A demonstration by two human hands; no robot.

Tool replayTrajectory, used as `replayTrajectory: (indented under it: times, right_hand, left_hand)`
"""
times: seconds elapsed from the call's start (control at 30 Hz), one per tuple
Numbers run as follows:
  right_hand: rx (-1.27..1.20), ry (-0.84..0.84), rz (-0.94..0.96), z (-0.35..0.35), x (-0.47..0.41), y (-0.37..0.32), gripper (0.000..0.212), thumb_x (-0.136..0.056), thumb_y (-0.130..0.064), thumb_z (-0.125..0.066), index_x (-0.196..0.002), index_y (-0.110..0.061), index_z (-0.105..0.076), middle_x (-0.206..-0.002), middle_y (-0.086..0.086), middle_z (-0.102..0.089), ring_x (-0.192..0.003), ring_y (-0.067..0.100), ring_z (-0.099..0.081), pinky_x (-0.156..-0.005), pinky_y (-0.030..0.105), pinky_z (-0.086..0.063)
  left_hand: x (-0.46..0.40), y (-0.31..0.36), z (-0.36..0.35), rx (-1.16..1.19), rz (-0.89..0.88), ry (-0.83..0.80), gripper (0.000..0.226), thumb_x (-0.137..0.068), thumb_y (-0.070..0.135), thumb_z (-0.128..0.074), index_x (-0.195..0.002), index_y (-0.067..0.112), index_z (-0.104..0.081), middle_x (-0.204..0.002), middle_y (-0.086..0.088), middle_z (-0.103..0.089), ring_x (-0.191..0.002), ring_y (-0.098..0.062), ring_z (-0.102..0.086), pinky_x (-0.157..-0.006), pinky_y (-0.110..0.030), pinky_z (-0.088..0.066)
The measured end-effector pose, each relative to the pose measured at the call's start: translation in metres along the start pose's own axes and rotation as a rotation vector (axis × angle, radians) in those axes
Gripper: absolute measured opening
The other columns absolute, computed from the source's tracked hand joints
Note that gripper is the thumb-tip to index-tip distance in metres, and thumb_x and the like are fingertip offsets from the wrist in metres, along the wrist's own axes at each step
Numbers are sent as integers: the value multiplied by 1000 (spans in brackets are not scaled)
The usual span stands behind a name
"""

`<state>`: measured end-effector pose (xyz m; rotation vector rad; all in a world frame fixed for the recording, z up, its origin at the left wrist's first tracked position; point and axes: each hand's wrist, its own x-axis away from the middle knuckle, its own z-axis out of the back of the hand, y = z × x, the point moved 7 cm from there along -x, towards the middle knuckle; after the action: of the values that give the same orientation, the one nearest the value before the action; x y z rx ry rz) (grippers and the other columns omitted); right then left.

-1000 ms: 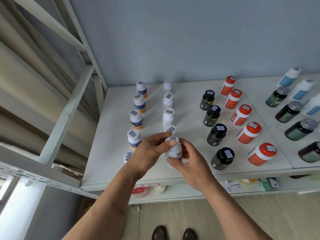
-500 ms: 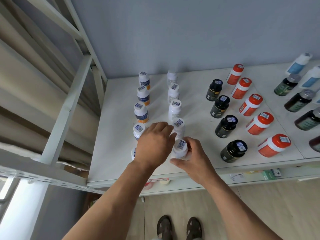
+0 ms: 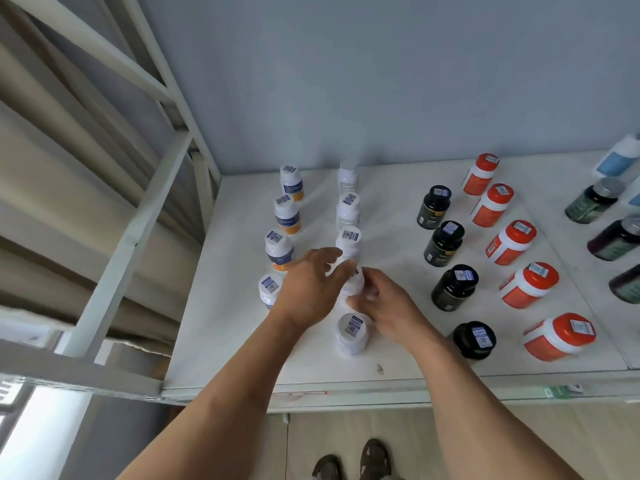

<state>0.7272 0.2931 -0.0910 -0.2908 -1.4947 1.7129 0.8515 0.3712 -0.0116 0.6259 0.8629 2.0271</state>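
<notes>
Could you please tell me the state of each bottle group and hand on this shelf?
White bottle between the hands, upright, capped, held.
Front white bottle, upright, capped, free.
Black bottles, upright, capped.
Orange-capped bottles, upright, capped.
Right hand, pinches the held bottle.
Left hand, at its cap; grip blurred.

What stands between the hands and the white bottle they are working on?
Nothing visible: the left hand and right hand are both at the white bottle. The bottle in front and the bottle behind stand close, not between.
</notes>
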Motion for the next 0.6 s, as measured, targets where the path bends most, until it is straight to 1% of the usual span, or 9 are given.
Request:
replayTrajectory:
  times: [0.07, 0.13, 0.17, 0.23, 0.33, 0.4, 0.43, 0.53, 0.6]
  right_hand:
    - [54, 12, 26, 0, -5, 2, 37, -67, -49, -73, -100, -52, -57, -107, -13, -68, -110, 16, -64, -102, 47, -48]
    - [149, 12, 57, 0, -4, -2, 36, -77, -44, -72, -109, -45, -54, -109, -14, -65, -110, 15, -62, -99, 42, -48]
    - [193, 3, 76, -2, -3, -4, 40, -79, -41, -71, -115, -44, -53, -114, -14, -65, -111, 14, -62, -98, 41, -48]
    - [233, -19, 109, -4, -3, -7, 50, -79, -39, -69, -122, -48, -47, -118, -14, -66, -111, 12, -62, -97, 40, -49]
    - [189, -3, 108, -2, -5, -6, 45, -83, -35, -73, -120, -47, -51, -109, -17, -68, -106, 9, -64, -94, 36, -50]
    - [157, 40, 103, 3, -3, -10, 42, -83, -38, -76, -116, -44, -51, -105, -21, -66, -103, 5, -63, -87, 28, -49]
    - [151, 79, 121, 8, -2, -15, 41, -81, -42, -77, -114, -42, -53, -106, -20, -65, -102, 2, -62, -85, 25, -49]
    - [114, 177, 185, 19, 7, -35, 45, -78, -52, -77, -115, -37, -57, -112, -16, -63, -102, -4, -59, -82, 21, -47]
    - [43, 124, 219, 22, 16, -50, 34, -85, -50, -69, -116, -43, -57, -112, -18, -67, -102, -5, -61, -85, 24, -47]
  left_hand:
    - [-5, -1, -7, 3, 59, -53, 40, -93, 51, -57, -121, 23, -62, -121, 1, -64, -108, -15, -60, -97, -36, -48]
    - [-8, 4, -9, -9, 94, -62, 29, -91, 48, -60, -109, 25, -60, -119, -4, -65, -109, -22, -60, -96, -40, -49]
    - [-9, 5, -10, -18, 105, -60, 28, -91, 46, -62, -110, 26, -61, -120, -4, -65, -110, -22, -60, -95, -37, -49]
    - [-10, 7, -11, -36, 124, -73, 35, -91, 42, -63, -122, 23, -62, -119, 1, -65, -108, -19, -60, -91, -31, -48]
    - [-10, 3, -15, 11, 142, -101, 27, -91, 38, -65, -113, 24, -65, -105, 1, -68, -92, -17, -62, -81, -30, -49]
    - [-10, 2, -14, 136, 142, -124, 23, -88, 38, -68, -108, 27, -66, -98, 2, -70, -81, -12, -62, -72, -23, -48]
    - [-11, 4, -14, 215, 135, -140, 23, -87, 37, -70, -108, 28, -66, -97, 2, -71, -81, -12, -63, -72, -22, -49]
    - [-16, 14, -7, 437, 105, -139, 23, -85, 28, -75, -106, 26, -67, -101, -7, -73, -92, -22, -68, -86, -36, -53]
    - [-20, 20, 3, 607, 89, -133, 22, -86, 25, -75, -107, 23, -69, -104, -11, -73, -103, -32, -67, -96, -44, -51]
